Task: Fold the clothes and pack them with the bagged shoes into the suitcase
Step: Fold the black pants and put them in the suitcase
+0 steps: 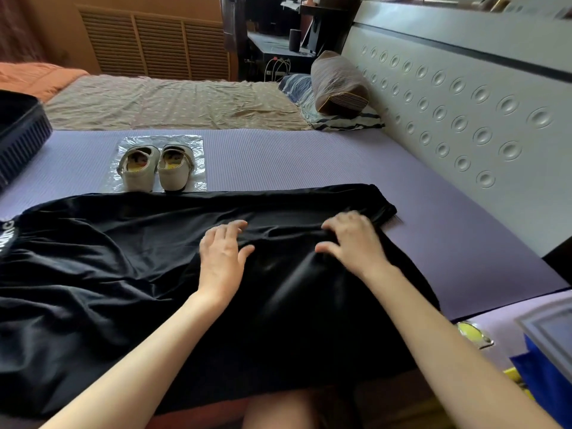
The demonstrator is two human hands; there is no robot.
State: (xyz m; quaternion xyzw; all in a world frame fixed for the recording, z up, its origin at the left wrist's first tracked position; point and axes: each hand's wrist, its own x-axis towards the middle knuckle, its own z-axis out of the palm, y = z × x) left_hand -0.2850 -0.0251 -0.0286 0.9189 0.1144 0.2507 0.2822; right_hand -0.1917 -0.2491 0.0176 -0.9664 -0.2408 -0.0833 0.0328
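A black garment (pixel 123 274) lies spread across the purple mat (pixel 309 162) in front of me, with white lettering at its far left edge. My left hand (pixel 221 258) rests flat on the cloth, fingers spread. My right hand (pixel 353 239) presses on the cloth near its right end, fingers spread and slightly bent. A pair of white shoes (pixel 154 167) stands on a clear plastic bag (pixel 198 144) behind the garment. The dark suitcase (pixel 18 134) shows partly at the left edge.
A white studded headboard (pixel 464 97) runs along the right. A brown pillow (pixel 339 83) lies at the far end on a beige sheet (pixel 170 100). A blue bag (pixel 544 385) and a tablet-like item (pixel 551 332) sit at bottom right.
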